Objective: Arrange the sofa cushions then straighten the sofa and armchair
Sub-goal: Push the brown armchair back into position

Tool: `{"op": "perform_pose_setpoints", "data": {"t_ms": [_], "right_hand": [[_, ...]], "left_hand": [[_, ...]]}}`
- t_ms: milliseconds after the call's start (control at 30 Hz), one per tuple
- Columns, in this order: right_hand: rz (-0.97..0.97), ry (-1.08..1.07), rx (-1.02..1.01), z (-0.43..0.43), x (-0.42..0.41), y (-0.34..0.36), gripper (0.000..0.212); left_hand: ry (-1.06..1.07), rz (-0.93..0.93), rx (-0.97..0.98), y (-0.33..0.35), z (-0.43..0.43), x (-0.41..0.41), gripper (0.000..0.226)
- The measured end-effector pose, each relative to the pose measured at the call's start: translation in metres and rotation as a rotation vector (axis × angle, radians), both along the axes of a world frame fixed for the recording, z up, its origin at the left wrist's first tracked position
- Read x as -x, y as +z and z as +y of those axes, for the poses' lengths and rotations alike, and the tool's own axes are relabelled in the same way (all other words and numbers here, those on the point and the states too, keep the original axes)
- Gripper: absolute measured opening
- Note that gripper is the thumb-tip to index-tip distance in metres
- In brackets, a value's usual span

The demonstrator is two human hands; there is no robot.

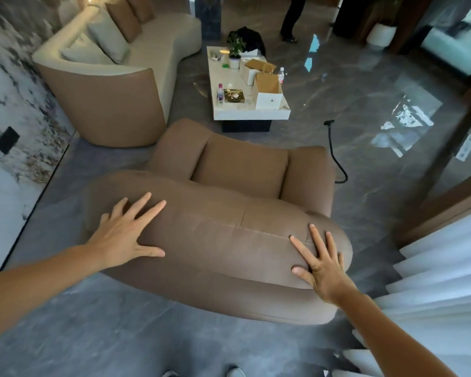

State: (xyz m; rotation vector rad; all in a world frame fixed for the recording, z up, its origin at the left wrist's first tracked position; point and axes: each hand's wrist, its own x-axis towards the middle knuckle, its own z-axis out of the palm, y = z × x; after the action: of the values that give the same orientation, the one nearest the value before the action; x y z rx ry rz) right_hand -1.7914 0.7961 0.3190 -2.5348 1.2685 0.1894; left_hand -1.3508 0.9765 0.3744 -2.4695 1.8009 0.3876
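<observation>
A brown armchair (229,191) stands in front of me, seen from behind its padded backrest. My left hand (123,235) lies flat with spread fingers on the left end of the backrest. My right hand (321,265) presses flat on the right end, fingers apart. Neither hand holds anything. Behind the armchair on the left stands a curved cream and tan sofa (114,104). Several cushions lean along its back: cream cushions (106,42) nearer me and tan cushions (125,20) farther away.
A white coffee table (250,112) with bottles, a plant, a paper bag and boxes stands beyond the armchair. A black cable (335,156) runs on the glossy floor at the right. White curtains (435,281) hang at my right. A marble wall is left. A person (291,17) stands far back.
</observation>
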Motion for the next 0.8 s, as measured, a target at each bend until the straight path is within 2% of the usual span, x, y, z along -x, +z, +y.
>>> {"op": "perform_pose_setpoints", "data": {"t_ms": [133,233,400,500,600,800], "right_hand": [[-0.007,-0.161,-0.15,-0.011,0.027,0.014,0.054],[-0.075,-0.276,-0.175,-0.004,0.033,0.034,0.049],[-0.134,-0.183,-0.145,0.035,-0.014,0.044,0.079],[-0.074,-0.291,-0.126,0.043,-0.032,0.043,0.091],[-0.091,-0.373,-0.099,0.046,-0.038,0.042,0.094],[-0.051,-0.344,-0.054,0.049,-0.046,0.039,0.093]], "left_hand": [[0.004,0.022,-0.031,-0.001,0.009,0.017,0.111],[0.04,0.101,-0.062,-0.004,0.013,0.023,0.108],[0.119,0.306,-0.102,-0.012,0.009,0.051,0.107],[0.132,0.347,-0.094,-0.012,0.006,0.072,0.107],[0.095,0.344,-0.072,-0.013,0.011,0.082,0.104],[0.043,0.318,-0.029,-0.008,0.015,0.089,0.096]]}}
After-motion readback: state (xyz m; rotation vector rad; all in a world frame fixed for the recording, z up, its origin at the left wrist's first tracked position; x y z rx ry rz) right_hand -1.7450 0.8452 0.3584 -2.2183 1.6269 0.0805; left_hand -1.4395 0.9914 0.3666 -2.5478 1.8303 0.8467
